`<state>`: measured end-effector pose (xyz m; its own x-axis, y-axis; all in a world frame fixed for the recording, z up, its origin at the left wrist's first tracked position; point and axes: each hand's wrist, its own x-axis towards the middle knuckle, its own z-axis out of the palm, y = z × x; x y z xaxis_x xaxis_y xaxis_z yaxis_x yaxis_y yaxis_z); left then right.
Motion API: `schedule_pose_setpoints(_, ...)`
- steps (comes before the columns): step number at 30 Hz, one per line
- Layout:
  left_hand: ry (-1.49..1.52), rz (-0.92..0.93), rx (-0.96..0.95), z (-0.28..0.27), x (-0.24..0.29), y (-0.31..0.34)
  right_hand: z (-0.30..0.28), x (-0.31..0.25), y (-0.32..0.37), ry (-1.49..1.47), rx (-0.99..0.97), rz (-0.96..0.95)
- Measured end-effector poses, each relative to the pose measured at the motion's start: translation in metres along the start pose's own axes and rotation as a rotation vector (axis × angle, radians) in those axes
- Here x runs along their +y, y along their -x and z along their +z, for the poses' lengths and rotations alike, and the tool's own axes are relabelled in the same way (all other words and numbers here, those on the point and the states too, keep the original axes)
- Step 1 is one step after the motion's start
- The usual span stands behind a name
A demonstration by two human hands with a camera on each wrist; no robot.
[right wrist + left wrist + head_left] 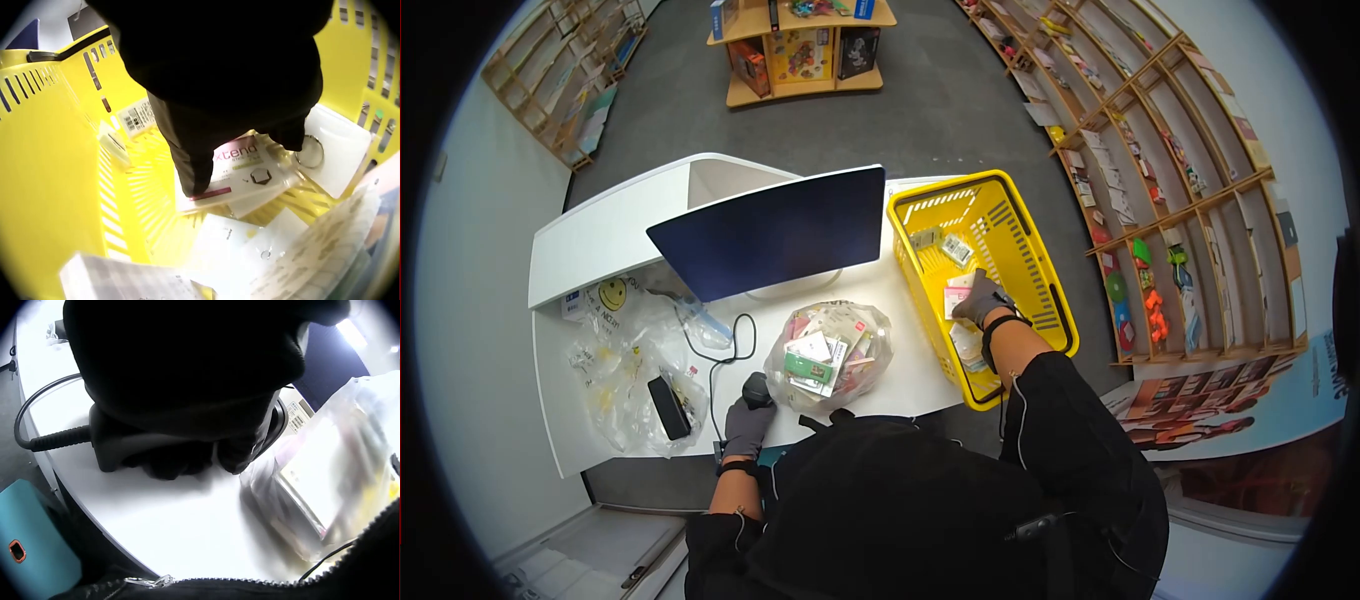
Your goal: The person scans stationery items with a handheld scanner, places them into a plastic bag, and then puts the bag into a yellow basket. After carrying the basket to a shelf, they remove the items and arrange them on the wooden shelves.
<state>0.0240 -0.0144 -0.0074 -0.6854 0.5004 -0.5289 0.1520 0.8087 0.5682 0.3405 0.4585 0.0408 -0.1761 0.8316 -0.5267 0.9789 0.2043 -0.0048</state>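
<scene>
My gloved left hand (747, 430) grips a black handheld barcode scanner (757, 389) by its handle at the table's front. In the left wrist view the scanner's cable (59, 439) leaves the handle to the left. My gloved right hand (977, 300) reaches down into a yellow shopping basket (1040, 300). There its thumb and fingers are spread across a flat pink-and-white packet (240, 167) printed "xtend", the thumb on its near left edge. Beside the packet lies a white card with a ring (331, 156). A clear plastic bag (878, 340) full of small boxes and packets stands between the hands.
Several other boxes and packets lie in the basket, including a small white box (957, 249). A monitor (780, 230) stands behind the filled bag. On the left are crumpled plastic bags (605, 370) and a black oblong object (669, 408). Shelves (1180, 190) line the right wall.
</scene>
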Motion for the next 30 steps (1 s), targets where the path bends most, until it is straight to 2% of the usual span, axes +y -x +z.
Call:
schedule_pose_setpoints(4,-0.014,-0.009,-0.011,0.000,-0.003,-0.001,0.005,-0.011,0.003,-0.006,0.023,0.045)
schedule_pose_setpoints(8,-0.024,-0.033,-0.026,0.002,0.000,-0.004,-0.007,-0.016,0.012,-0.045,0.019,0.168)
schedule_pose_setpoints(11,-0.032,-0.048,-0.021,0.000,-0.003,-0.004,0.014,0.003,-0.011,-0.158,-0.006,0.117)
schedule_pose_setpoints(16,-0.020,-0.021,-0.016,0.003,-0.007,-0.004,0.012,0.008,-0.025,-0.068,-0.104,0.050)
schedule_pose_setpoints(19,0.007,-0.001,-0.001,-0.001,-0.005,-0.003,0.022,0.020,-0.040,-0.010,-0.106,-0.187)
schedule_pose_setpoints(20,0.017,-0.037,-0.006,-0.004,-0.006,-0.003,0.017,0.023,-0.037,-0.003,-0.104,-0.194)
schedule_pose_setpoints(23,0.043,-0.106,-0.011,-0.015,-0.003,-0.007,-0.021,0.027,-0.009,-0.170,-0.049,-0.223)
schedule_pose_setpoints(25,0.251,-0.103,0.122,-0.033,0.007,0.003,-0.046,0.029,0.030,-0.636,0.028,-0.126)
schedule_pose_setpoints(26,0.254,-0.116,0.129,-0.045,0.013,0.008,-0.053,0.030,0.050,-0.885,0.085,-0.164)
schedule_pose_setpoints(27,0.226,-0.038,0.144,-0.058,0.022,0.012,-0.062,0.025,0.072,-1.134,0.141,-0.201)
schedule_pose_setpoints(28,0.197,0.041,0.157,-0.070,0.031,0.019,-0.069,0.018,0.094,-1.125,0.130,-0.212)
schedule_pose_setpoints(29,0.204,0.030,0.164,-0.080,0.043,0.027,-0.078,0.005,0.121,-1.294,0.135,-0.259)
schedule_pose_setpoints(30,0.217,0.251,0.190,-0.089,0.058,0.037,-0.086,-0.010,0.147,-1.464,0.141,-0.305)
